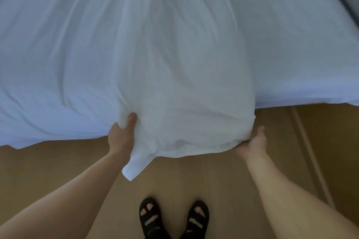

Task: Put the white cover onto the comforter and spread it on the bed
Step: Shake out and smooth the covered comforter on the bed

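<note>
Left hand (121, 134): fingers clamped on the white cover (184, 75), thumb pressed into the top of the fabric, the other fingers hidden under the fold. Right hand (252, 143): fingers curled in beneath the lower right corner of the same bundle, tips hidden by cloth; thumb raised just beside the edge. Between the hands the cover bulges as a thick, rounded ridge running away up the middle of the bed (301, 44). Its near end is lifted off the bed edge and overhangs the floor (48, 166). A loose, flat corner of cover hangs down beside the left wrist. The rest of the cover lies wrinkled across the left side of the bed. The comforter itself is not seen apart from the cover; cannot tell how far it fills it. Wooden floor below; two feet in black sandals (149, 217) stand close to the bed edge.
</note>
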The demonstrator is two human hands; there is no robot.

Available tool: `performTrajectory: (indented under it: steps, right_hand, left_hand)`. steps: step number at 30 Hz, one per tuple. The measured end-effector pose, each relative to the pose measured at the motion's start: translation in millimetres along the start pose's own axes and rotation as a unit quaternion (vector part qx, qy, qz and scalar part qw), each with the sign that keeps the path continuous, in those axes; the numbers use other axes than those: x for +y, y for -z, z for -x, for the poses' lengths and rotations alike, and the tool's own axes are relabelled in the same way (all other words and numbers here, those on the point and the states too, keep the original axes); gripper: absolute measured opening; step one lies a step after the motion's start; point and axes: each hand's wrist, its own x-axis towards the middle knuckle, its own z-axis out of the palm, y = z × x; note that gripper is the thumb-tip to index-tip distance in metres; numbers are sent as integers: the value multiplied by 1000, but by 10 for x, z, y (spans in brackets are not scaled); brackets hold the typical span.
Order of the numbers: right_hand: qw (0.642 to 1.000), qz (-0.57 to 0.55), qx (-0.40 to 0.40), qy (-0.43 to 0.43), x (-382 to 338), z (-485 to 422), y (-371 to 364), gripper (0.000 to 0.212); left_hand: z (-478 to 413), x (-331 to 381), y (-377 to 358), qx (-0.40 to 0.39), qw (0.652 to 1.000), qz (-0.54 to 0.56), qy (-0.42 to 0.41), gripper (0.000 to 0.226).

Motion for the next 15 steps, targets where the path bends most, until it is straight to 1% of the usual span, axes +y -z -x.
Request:
performTrajectory:
  steps: [2, 3, 5, 6, 7, 8, 9, 10, 11, 12, 13, 14, 15]
  right_hand:
    - [1000, -14, -2, 6, -40, 89, 5, 46]
    - [999, -38, -1, 10, -55, 177, 28, 39]
    - [998, -39, -17, 40, -77, 346, 122, 30]
    - [998, 2, -7, 68, -86, 469, 210, 26]
    - [989, 89, 31, 117, -86, 610, 326, 19]
    - [967, 192, 65, 155, -72, 694, 494, 16]
    - [928, 310, 103, 182, -79, 702, 688, 27]
    - [914, 355, 117, 160, -63, 681, 857, 37]
    - [911, 366, 123, 144, -64, 673, 943, 40]
    - [897, 396, 104, 167, -29, 664, 1054, 38]
    - [874, 437, 110, 182, 7, 648, 1082, 34]
    - [852, 468, 133, 194, 38, 586, 1100, 29]
    - [819, 510, 180, 193, 53, 496, 1130, 27]
  left_hand:
    - [56, 21, 61, 2, 1000, -2, -21, 38]
    - [75, 26, 108, 3, 1000, -1, -29, 40]
    - [69, 15, 176, -1, 999, 1, -41, 44]
    - [61, 4, 194, -4, 999, -7, -46, 46]
    - [74, -1, 201, -3, 998, -21, -51, 48]
    - [83, -24, 193, -3, 998, -40, -55, 50]
    - [101, -47, 169, -7, 996, -63, -61, 52]
    - [115, -83, 145, -15, 994, -92, -65, 53]
    - [141, -128, 141, -18, 990, -121, -69, 54]
    - [141, -186, 150, -14, 987, -145, -73, 53]
    - [128, -247, 169, -7, 982, -173, -80, 52]
    - [95, -308, 197, 0, 974, -206, -89, 50]
    - [53, -353, 224, 3, 966, -238, -98, 48]
